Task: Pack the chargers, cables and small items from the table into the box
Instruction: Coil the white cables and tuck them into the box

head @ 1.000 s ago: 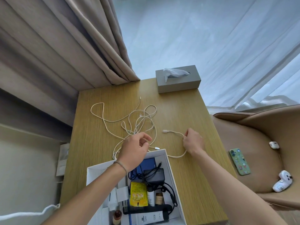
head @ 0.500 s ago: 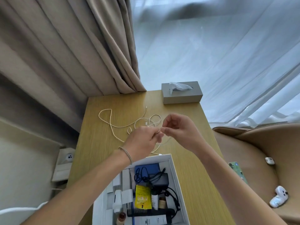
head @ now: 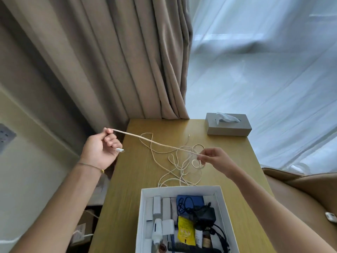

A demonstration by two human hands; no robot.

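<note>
Nearest the camera, white box sitting on the wooden bench, open-topped, already part filled: blue pouch, black charger with black lead, yellow sachet, white adapters, small bottles, black comb along the near edge. Just beyond the box, loose tangle of white cable lying on the bench, loops overlapping, one strand running off toward the far left. Above that, a stretch of the same cable pulled out between both hands, off the surface. Left hand out past the bench's left edge, fingers curled round the cable with a white plug end sticking out below the little finger. Right hand over the tangle, thumb and forefinger pinching the strand. Farther back, grey tissue box at the far right corner, then curtains. Step judged: straightening or coiling the cable before packing, cable not yet in the box. Risks from here: pulling the strand tighter likely to cinch the overlapping loops into a knot; dragging the tangle could flick the loose end off the bench; an uncoiled bundle may not fit the crowded box or may snag on the black charger lead.
</note>
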